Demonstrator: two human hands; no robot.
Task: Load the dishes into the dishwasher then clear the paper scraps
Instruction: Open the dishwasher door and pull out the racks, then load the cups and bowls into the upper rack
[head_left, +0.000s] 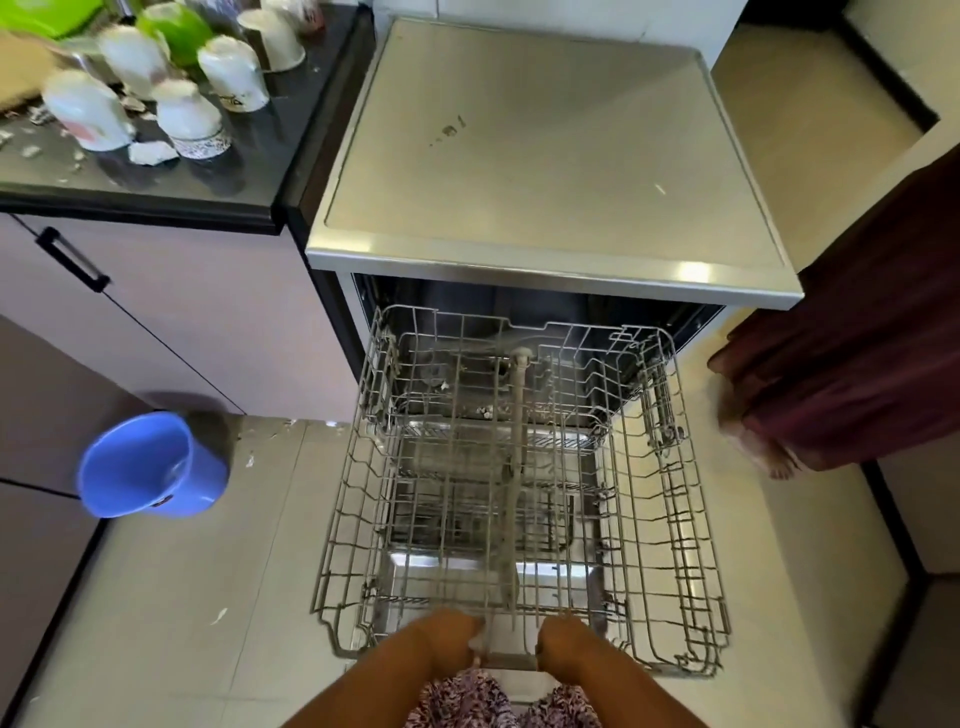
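Pale glossy floor tiles (156, 597); on the left, mauve cabinets (218, 322) with a black handle (72, 260) beneath a dark, reflective tabletop (244, 176).

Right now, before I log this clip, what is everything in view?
mugs: at least five, white, upside down on the countertop
green dishes: two, lime green, behind the mugs
paper scraps: many, white, among the mugs; a few on the floor
countertop: one, black, upper left
dishwasher: one, steel top, centre, open
rack: one, grey wire, pulled out, no dishes visible in it
bucket: one, blue, on the floor at left
cabinet handle: one, black, left cupboard
cloth: one, maroon, right edge
left grip: one, bare hand, holds the rack's front rail
right grip: one, bare hand, holds the same rail
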